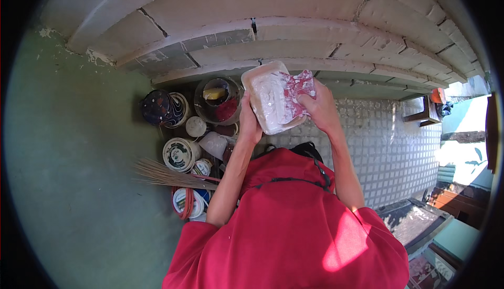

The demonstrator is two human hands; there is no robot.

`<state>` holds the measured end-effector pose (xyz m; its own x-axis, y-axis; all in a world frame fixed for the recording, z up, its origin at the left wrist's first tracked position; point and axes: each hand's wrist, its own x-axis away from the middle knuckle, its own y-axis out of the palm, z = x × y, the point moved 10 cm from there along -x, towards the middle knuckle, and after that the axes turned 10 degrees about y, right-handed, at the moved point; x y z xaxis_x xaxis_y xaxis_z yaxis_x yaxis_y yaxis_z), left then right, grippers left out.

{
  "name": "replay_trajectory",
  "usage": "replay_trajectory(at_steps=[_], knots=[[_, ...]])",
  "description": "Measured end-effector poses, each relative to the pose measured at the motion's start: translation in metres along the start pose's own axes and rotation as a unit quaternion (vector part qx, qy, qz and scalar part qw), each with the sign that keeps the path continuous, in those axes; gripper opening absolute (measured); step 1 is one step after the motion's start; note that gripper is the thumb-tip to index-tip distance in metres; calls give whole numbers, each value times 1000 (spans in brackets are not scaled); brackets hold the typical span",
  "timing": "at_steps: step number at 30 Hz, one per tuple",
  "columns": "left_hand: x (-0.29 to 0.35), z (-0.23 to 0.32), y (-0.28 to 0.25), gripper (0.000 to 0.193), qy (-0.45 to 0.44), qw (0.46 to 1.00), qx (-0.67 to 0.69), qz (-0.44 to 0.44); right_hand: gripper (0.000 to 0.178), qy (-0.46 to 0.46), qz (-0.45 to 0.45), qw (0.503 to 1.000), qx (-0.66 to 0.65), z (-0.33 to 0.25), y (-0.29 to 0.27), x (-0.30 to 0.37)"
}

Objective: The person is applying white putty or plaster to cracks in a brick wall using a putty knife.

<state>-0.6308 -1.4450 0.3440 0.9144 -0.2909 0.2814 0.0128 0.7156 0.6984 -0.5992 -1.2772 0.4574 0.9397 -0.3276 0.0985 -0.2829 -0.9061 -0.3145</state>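
Note:
My left hand [250, 120] is wrapped round the left side of a white rectangular tray [254, 70], which is tilted up in front of the wall. White paste [269, 99] is spread across its inside. Pinched in my right hand [324, 109] is a flat red scraper [300, 83] with a notched outline, smeared with the same paste. The scraper lies over the right part of the tray. Its lower edge is partly hidden by my fingers and the paste.
A pale block wall [310, 45] with open joints stands ahead, and a green wall [79, 158] at left. Paint buckets [178, 154], a round tub [198, 101] with a yellow thing inside and a stick broom [165, 172] crowd the left. Patterned floor tiles [388, 147] stretch right.

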Motion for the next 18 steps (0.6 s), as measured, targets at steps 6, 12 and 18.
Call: replay_trajectory(at_steps=[6, 12, 18], knots=[[2, -9, 5, 57, 0, 1000, -10, -17, 34, 22, -75, 995, 62, -1, 14, 7], [4, -17, 18, 56, 4, 999, -35, -26, 31, 34, -116, 989, 83, 17, 22, 3], [9, -35, 26, 55, 4, 998, -51, -36, 29, 52, -145, 987, 36, 47, 20, 2]])
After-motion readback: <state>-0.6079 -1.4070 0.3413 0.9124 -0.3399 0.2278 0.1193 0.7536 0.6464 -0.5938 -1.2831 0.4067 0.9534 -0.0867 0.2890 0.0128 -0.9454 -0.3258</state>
